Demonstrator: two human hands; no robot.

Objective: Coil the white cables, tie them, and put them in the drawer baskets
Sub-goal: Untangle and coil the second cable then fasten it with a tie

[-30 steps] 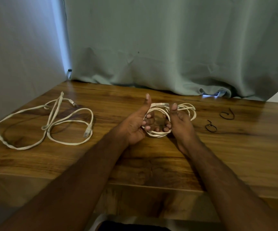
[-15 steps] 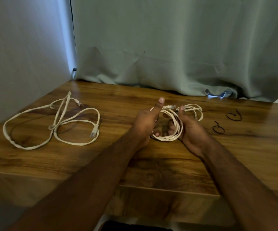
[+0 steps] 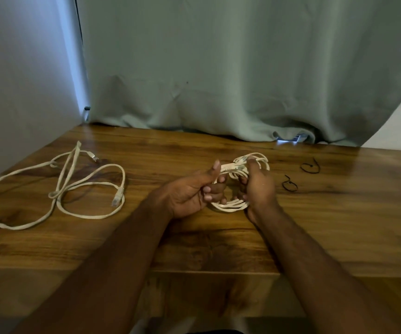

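A coiled white cable [image 3: 233,206] is held between both hands just above the middle of the wooden table [image 3: 194,244]. My left hand [image 3: 189,194] grips the coil's left side, thumb up and fingers curled through the loops. My right hand [image 3: 258,186] grips the right side, its thumb on the cable's plug end at the top. A second white cable [image 3: 57,189] lies loose and uncoiled on the table's left part. Two black ties lie to the right of the coil, the nearer tie [image 3: 289,185] and the farther tie [image 3: 310,167].
A grey-green curtain [image 3: 218,80] hangs along the table's back edge. A pale wall [image 3: 21,80] closes the left side. The table's front edge runs across below my forearms. No drawer or basket is in view.
Both hands stay on the coil. My right thumb has shifted onto the plug end at the coil's top, and the loops sit tighter together. The view has drifted slightly.
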